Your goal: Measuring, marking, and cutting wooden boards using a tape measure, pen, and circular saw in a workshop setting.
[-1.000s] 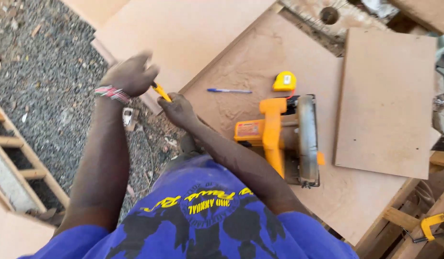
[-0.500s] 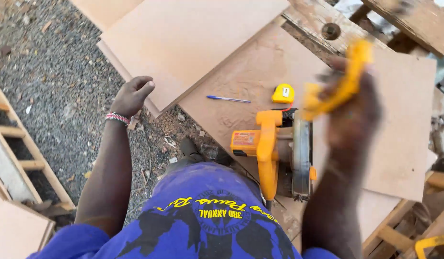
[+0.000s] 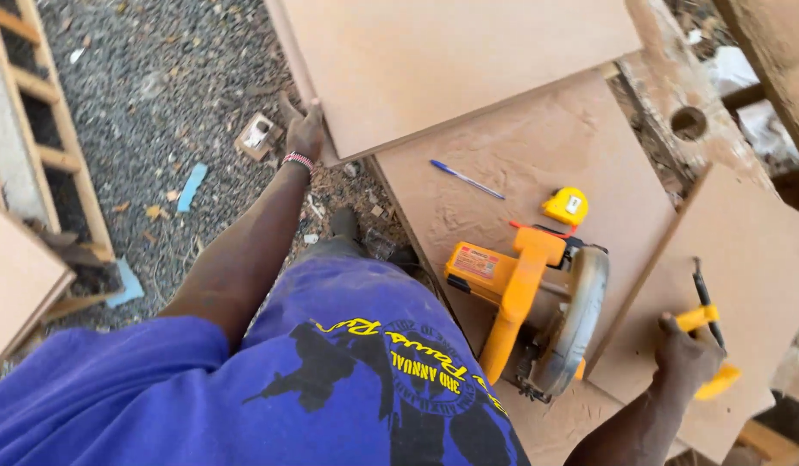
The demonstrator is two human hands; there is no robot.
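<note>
Right grip (image 3: 688, 358) lowered, yellow clamp (image 3: 708, 345) now on board (image 3: 745, 259)

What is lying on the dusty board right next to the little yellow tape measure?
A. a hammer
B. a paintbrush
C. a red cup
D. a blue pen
D: a thin blue pen lies flat on the dusty board, just left of the yellow tape measure and above the yellow circular saw.

Bright even daylight, soft shadows, sharp centre, slight wide-angle stretch w/ blur at edges.
</note>
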